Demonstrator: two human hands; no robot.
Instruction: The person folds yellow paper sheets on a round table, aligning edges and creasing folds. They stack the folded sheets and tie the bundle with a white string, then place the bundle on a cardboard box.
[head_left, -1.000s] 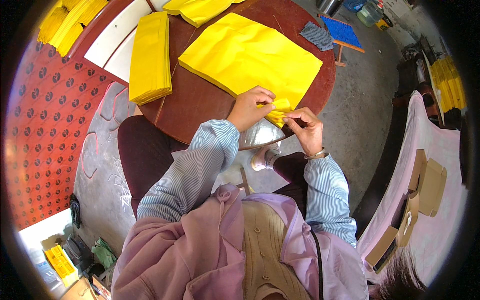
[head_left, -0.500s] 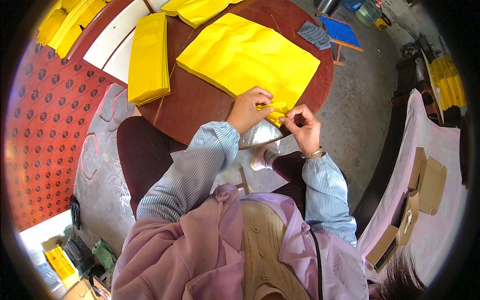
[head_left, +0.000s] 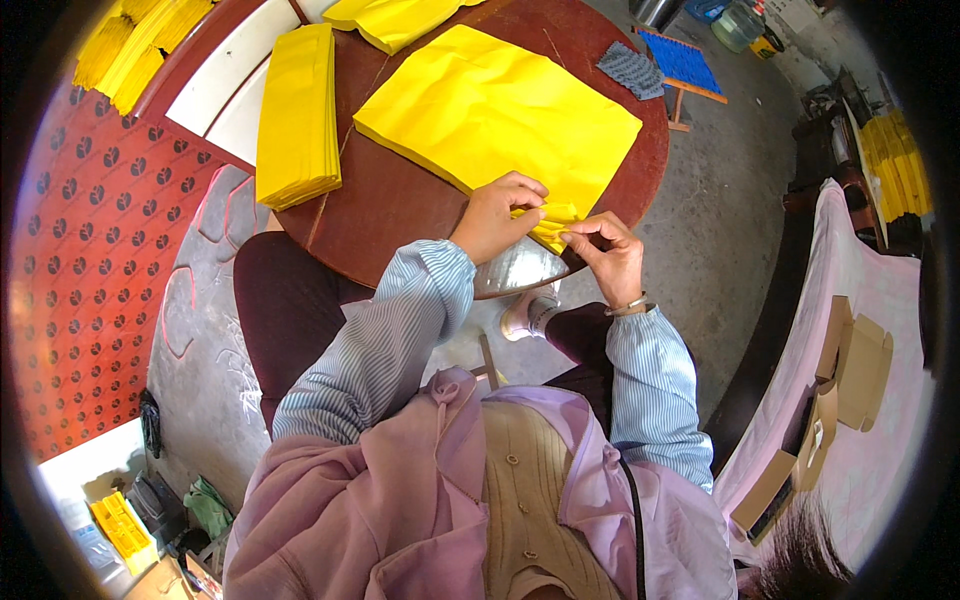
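Little has been moved since the earlier frame: the fingers of the right hand [head_left: 612,258] have been slightly reset, while the paper and the left hand [head_left: 497,218] are kept nearly where they were. The large yellow paper pile [head_left: 500,110] is laid flat and aslant on the round table [head_left: 400,220], its near corner brought to the rim, apparently so that it can be reached by both hands without stretching. At this corner a narrow, creased strip [head_left: 551,230] is held between the hands. By the right hand the strip's end is pinched between thumb and forefinger, presumably to keep the layers aligned. The left thumb and forefinger are curved toward each other, with yellow paper showing between them; whether it is tightly gripped cannot be told. The left fingers are bent above the pile, perhaps to steady it. A narrow yellow bundle [head_left: 297,120] is set at the table's left side, well apart from the hands, probably to leave working room. A grey cloth [head_left: 630,70] is placed at the far right rim, beyond the pile.
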